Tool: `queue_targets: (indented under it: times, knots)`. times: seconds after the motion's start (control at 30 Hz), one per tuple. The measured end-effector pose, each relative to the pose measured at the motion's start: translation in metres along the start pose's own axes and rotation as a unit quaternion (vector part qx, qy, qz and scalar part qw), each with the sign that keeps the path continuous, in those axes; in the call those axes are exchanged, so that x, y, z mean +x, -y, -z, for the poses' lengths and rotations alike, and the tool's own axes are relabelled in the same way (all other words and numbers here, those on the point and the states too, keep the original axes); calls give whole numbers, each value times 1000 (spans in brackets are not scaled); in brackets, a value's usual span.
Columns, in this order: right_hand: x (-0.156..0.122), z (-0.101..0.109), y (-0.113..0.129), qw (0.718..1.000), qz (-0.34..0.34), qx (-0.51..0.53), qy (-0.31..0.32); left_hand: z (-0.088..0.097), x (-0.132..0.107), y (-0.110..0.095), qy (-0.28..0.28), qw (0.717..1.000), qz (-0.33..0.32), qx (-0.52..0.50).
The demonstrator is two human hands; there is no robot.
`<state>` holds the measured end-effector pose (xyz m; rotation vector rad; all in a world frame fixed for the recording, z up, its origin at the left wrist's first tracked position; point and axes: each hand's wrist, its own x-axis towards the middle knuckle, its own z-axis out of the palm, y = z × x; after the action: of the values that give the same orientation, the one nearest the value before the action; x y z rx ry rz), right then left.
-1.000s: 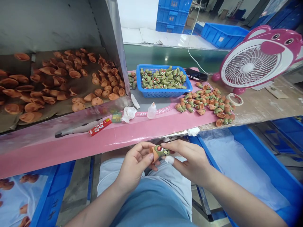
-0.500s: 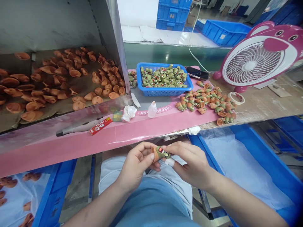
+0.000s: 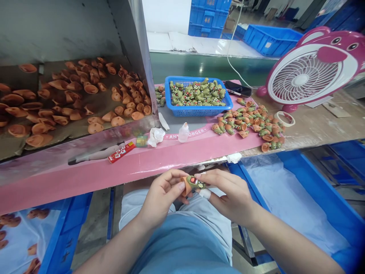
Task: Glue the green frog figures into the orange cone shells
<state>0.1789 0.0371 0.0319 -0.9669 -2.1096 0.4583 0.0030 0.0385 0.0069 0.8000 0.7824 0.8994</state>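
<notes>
Between my hands, over my lap, is a small painted figure: a green piece with a red mouth and a round eye, joined to an orange cone-shaped piece. My left hand is closed on the orange end, thumb on top. The fingers and thumb of my right hand pinch the green end; white tape wraps the thumb. Beyond them, on the pink mat, stand a small clear bottle and crumpled white tissue. Farther back, a blue basket holds many green pieces.
Orange hollow pieces lie in the metal booth at left. Joined orange-and-green figures cover the mat's right side, near a tape roll and a pink fan. Blue crates flank my lap. A red packet lies on the mat.
Both hands stay on the figure over my lap. The left fingers have shifted slightly around the orange end, and the figure has turned a little.
</notes>
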Motion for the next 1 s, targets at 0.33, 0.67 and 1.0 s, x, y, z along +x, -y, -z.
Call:
queue_targets:
  times: [0.33, 0.67, 1.0]
  knots:
    - [-3, -1, -3, 999, 39, 1, -10, -6, -2, -2, -23, 999, 33, -22]
    - [-5, -2, -4, 999, -11, 33, -19, -7, 1, 0, -34, 998, 45, -2]
    - [-11, -14, -129, 966, -231, -74, -91, 29, -2, 4, -184, 974, 19, 129]
